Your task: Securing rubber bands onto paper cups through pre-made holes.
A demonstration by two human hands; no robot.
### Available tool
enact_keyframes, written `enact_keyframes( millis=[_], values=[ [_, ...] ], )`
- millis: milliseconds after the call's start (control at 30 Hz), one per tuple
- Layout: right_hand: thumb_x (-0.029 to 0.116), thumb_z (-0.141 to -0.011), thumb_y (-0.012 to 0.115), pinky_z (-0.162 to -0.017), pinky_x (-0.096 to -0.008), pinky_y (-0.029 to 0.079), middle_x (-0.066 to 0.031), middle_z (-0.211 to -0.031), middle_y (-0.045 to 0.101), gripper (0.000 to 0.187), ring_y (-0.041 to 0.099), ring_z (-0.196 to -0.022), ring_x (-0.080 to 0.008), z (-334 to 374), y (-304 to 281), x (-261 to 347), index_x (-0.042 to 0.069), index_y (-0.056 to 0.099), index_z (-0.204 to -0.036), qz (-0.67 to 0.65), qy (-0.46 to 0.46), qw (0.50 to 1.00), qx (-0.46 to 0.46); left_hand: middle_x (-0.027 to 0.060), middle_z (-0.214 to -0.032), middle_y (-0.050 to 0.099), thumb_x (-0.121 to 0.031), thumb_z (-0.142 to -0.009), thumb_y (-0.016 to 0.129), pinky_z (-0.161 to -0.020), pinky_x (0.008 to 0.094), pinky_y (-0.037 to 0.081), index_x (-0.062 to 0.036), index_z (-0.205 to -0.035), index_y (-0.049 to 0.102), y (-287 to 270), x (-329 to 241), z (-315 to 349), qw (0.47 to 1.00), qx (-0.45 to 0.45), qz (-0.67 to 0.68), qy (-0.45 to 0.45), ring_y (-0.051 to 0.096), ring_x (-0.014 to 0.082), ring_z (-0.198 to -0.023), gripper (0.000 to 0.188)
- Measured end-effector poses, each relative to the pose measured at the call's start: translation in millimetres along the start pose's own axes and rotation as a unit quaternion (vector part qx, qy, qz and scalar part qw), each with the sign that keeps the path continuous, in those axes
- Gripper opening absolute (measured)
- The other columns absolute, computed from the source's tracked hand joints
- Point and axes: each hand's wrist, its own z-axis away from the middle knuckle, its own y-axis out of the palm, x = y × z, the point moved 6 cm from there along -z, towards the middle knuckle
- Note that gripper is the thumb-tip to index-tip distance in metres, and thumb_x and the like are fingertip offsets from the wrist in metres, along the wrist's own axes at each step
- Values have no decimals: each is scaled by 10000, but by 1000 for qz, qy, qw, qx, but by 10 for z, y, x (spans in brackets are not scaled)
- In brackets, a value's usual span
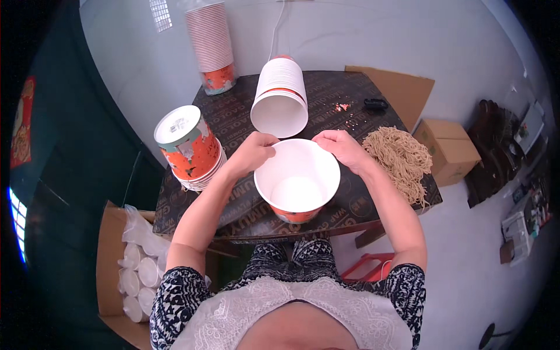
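A large paper bucket (296, 175), white inside with an orange printed outside, stands near the table's front edge, its open mouth toward me. My left hand (255, 153) grips its rim on the far left side, thumb near the inner wall. On the far right side of the rim, my right hand (343, 150) is closed with thumb and fingers pinching the edge. Just beyond the bucket lies a nested stack of similar paper buckets (281, 87) on its side. To the left, several more orange buckets (189, 149) are stacked upside down.
Beige strings (402, 160) lie heaped at the table's right, with small pinkish bits (342, 107) and a black object (375, 104) behind. A plastic-wrapped bucket stack (213, 49) stands back left. A cardboard box (111, 256) holds round white pieces. Another box (452, 146) sits right.
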Motion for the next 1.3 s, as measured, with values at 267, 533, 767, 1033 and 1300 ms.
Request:
enact_keyframes(
  millis=[267,533,767,1033,1300],
  values=[
    [175,-918,627,-743,-251,507,-25,-924,674,218,619,-827,-78,-63,45,-81,5,656,-1051,-46,48,996,61,97,-806,674,17,-763,547,-699,292,504,103,-966,686,93,-52,-76,999,43,31,0,630,155,-749,261],
    [131,-896,620,-703,-246,522,-36,-921,676,205,636,-793,-88,-84,125,-52,-6,649,-1046,-74,61,993,67,83,-795,676,3,-787,566,-675,283,504,98,-960,693,103,26,-117,996,49,81,2,628,140,-715,235],
    [125,-901,603,-679,-235,512,-19,-891,663,176,625,-767,-73,-103,133,-42,2,647,-1019,-67,40,993,90,80,-767,671,-1,-799,559,-667,283,503,93,-951,696,112,-40,-96,997,42,58,5,627,138,-698,226],
    [117,-889,596,-650,-238,500,-16,-860,657,162,618,-735,-77,-124,140,-27,7,654,-994,-46,38,996,71,141,-947,630,11,-790,614,-720,386,525,-14,-982,593,135,-476,-69,932,-3,-251,261,658,312,-858,195],
    [91,-866,590,-640,-247,503,-51,-867,681,189,638,-730,-100,-126,141,7,-16,681,-993,-22,33,998,42,113,-917,600,-25,-786,672,-737,416,518,-23,-891,612,370,-673,-66,834,43,-352,422,636,316,-862,120]
  ],
)
